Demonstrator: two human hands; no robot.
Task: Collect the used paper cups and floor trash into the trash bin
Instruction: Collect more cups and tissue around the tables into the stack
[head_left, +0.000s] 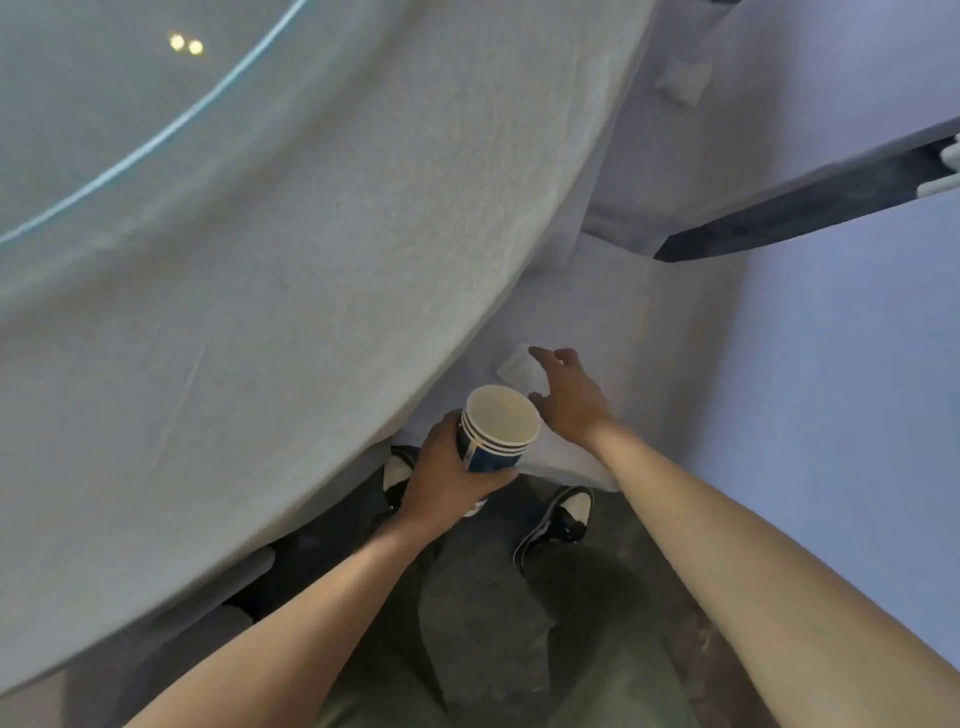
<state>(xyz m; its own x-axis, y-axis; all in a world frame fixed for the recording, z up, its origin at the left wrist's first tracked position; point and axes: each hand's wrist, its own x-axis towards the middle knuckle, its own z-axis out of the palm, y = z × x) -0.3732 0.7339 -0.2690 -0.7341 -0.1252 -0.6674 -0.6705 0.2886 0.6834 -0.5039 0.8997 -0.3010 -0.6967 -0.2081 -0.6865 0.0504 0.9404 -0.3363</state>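
Note:
My left hand (447, 478) is closed around a stack of blue paper cups (497, 431) with white rims, held upright with the open mouth facing up. Just beyond the cups, my right hand (569, 395) reaches down with fingers spread over a white piece of paper or tissue (519, 366) lying on the pale floor. The fingers are at the paper's edge; I cannot tell whether they touch it. No trash bin is in view.
A large round table with a grey cloth (260, 260) fills the left and top. Another cloth-covered piece (857, 364) hangs at the right. A second white scrap (680, 83) lies farther off. My shoes (558, 519) stand on dark floor below.

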